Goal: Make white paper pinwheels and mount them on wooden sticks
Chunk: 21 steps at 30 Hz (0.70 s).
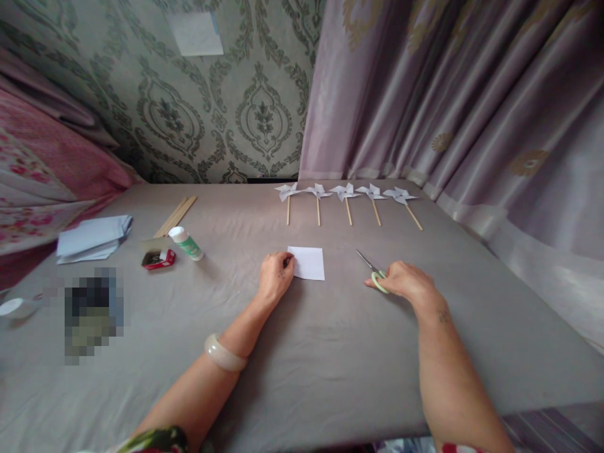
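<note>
My left hand [276,275] rests on the grey cloth with its fingers curled onto the left edge of a small white square of paper [308,262]. My right hand [401,281] lies to the right, its fingers closed over the green handles of a pair of scissors [372,269] whose blades point away to the upper left. The scissors lie flat on the cloth. A pale bangle [223,353] circles my left wrist.
Several white paper pinwheels on wooden sticks [346,196] lie in a row at the far edge. Left of centre are a glue bottle [187,243], a red box [159,258], loose sticks [177,215] and folded white sheets [93,238]. Curtains hang at the right.
</note>
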Motion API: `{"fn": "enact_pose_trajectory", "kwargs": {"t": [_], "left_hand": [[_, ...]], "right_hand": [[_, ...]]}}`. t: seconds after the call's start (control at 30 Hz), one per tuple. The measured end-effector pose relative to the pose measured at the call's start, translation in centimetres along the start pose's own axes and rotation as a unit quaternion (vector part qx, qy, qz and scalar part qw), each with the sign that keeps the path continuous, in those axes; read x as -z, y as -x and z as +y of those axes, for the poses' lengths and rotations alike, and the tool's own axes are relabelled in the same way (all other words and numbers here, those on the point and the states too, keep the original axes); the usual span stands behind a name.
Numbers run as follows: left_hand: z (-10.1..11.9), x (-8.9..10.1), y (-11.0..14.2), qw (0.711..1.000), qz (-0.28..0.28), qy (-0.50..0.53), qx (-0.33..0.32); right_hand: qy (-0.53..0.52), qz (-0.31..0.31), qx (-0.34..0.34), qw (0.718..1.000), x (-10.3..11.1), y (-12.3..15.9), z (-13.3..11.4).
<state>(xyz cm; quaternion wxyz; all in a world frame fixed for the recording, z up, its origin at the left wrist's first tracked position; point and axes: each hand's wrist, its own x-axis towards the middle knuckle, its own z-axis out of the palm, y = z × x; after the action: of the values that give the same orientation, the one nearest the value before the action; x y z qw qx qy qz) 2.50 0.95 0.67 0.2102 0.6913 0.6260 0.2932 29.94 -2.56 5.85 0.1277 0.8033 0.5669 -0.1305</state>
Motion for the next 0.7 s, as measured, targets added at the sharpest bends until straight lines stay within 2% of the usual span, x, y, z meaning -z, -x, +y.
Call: {"fn": "enact_pose_trajectory", "kwargs": {"t": [0.13, 0.33, 0.43, 0.57, 0.63, 0.7], "left_hand": [[-0.1, 0.0, 0.1, 0.999, -0.009, -0.042, -0.029], [-0.2, 0.1, 0.4, 0.998, 0.003, -0.055, -0.044], [-0.3, 0.7, 0.2, 0.999, 0.028, -0.030, -0.021], [-0.8, 1.9, -0.3, 0.994, 0.103, -0.004, 0.035], [-1.0, 2.3, -0.4, 0.993, 0.106, 0.012, 0.053], [-1.0, 2.5, -0.4, 0.994, 0.085, 0.026, 0.068]], "right_hand": [[-0.002, -0.003, -0.004, 1.000, 0.3, 0.0, -0.1], [-0.051, -0.056, 0.035, 0.996, 0.3, -0.2, 0.8], [-0.072, -0.063, 0.048, 0.994, 0.0, -0.3, 1.2], [-0.086, -0.078, 0.049, 0.992, -0.2, -0.5, 1.3], [-0.089, -0.080, 0.050, 0.992, -0.2, -0.6, 1.2], [-0.087, -0.078, 0.053, 0.992, -0.2, -0.6, 1.2]]}}
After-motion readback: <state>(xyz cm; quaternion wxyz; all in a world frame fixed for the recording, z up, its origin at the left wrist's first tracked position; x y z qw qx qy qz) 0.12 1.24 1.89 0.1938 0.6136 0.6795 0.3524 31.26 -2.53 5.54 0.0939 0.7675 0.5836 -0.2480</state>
